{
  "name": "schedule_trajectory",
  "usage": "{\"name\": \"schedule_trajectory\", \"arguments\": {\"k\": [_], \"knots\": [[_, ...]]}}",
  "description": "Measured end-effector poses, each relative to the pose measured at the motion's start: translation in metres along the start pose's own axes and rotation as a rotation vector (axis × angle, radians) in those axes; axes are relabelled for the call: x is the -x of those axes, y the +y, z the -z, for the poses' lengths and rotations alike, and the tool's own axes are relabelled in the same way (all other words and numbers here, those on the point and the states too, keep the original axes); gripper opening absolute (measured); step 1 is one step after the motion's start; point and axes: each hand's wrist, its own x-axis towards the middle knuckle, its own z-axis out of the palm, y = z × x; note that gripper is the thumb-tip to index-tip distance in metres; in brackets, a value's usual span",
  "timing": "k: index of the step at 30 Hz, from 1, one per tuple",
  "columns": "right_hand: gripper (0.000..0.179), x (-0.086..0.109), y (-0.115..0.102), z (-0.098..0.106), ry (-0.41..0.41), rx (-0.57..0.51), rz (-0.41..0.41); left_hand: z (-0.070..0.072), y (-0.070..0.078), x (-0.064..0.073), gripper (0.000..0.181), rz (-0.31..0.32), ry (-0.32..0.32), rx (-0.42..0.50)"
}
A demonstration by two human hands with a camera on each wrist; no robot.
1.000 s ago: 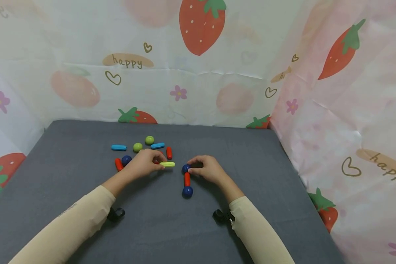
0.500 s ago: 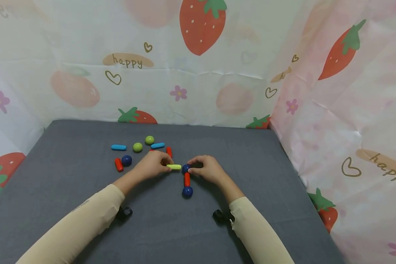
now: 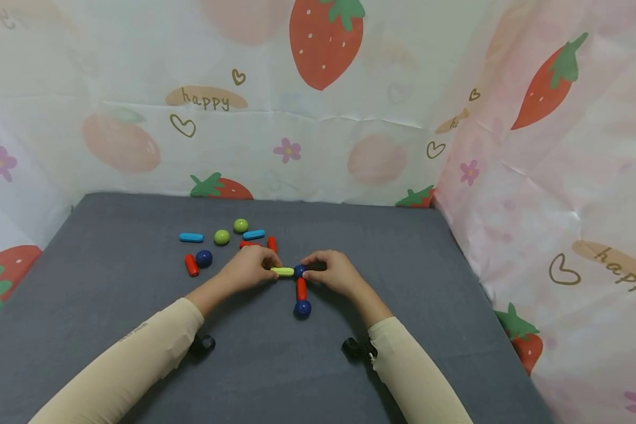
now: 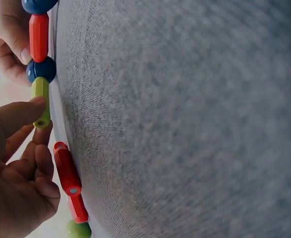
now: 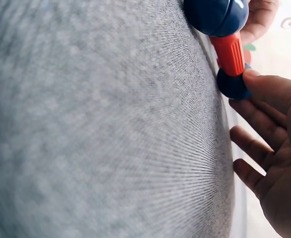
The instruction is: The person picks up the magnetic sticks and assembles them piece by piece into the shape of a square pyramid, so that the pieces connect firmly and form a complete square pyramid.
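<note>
Between thumb and fingers, my left hand pinches a yellow-green rod. The rod's far end touches a dark blue ball, as the left wrist view also shows. My right hand pinches that ball from its right side. A red rod joins this ball to a second dark blue ball nearer the front. In the right wrist view the red rod runs between both balls, with my thumb and a finger on the farther ball.
Behind and left of my left hand lie two green balls, two light blue rods, several red rods and a loose dark blue ball. The grey tabletop meets a printed curtain at the back.
My left hand has moved right with the yellow-green rod until its end meets the blue ball. The right hand keeps its place on that ball.
</note>
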Motion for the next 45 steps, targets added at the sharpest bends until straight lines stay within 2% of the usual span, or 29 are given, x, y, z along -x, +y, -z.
{"name": "schedule_trajectory", "arguments": {"k": [12,35,45], "knots": [[0.023,-0.0005,0.0007,-0.0007,-0.005,0.007,0.008,-0.0036,-0.001,0.0006,0.015,0.016,0.023,-0.008],[0.024,-0.0002,-0.001,0.0016,-0.029,-0.023,-0.026,-0.003,0.0013,0.0014,0.016,0.039,0.005,-0.001],[0.023,-0.0014,0.0035,0.0005,-0.023,-0.025,-0.019,-0.0024,-0.0001,0.0056,0.016,0.017,0.028,0.007]]}}
